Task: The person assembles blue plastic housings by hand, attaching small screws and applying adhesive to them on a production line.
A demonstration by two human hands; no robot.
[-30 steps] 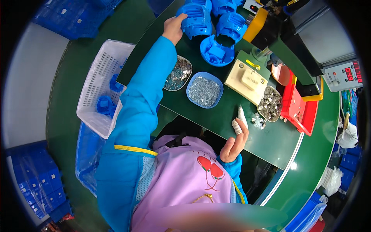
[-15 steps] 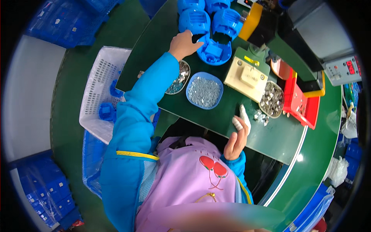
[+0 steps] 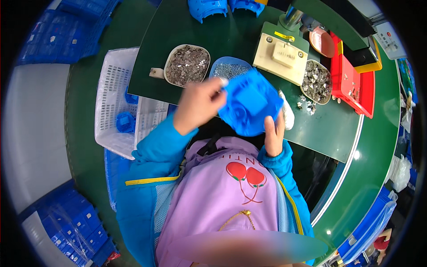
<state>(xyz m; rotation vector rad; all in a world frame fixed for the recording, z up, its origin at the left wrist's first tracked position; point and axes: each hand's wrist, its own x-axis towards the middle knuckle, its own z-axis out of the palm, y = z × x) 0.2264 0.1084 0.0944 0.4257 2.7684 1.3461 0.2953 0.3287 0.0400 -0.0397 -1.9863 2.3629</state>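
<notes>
A blue plastic housing [image 3: 252, 103], slightly blurred, is held above the near edge of the green table, its hollow inner side showing. My left hand [image 3: 201, 106] is closed on its left edge, with white wrapping at a fingertip. At the lower right edge, my right hand [image 3: 274, 133] grips it with the thumb in front; most of its fingers are hidden behind the housing, and a white-wrapped finger shows beside it. The housing partly covers a blue bowl [image 3: 229, 67] of small shiny parts. Left of that bowl stands a pale bowl [image 3: 187, 65] full of small metal pieces.
A press with a cream fixture plate [image 3: 267, 53] stands at the back right. Beside it are another bowl of metal pieces [image 3: 316, 82] and a red bin [image 3: 359, 95]. More blue housings [image 3: 208, 8] sit at the far edge. A white basket [image 3: 116, 95] holding blue parts stands left.
My left hand has drawn back from the far housings, bringing one blue housing toward me. My right hand has moved up slightly and taken hold of its right side. The view has shifted.
</notes>
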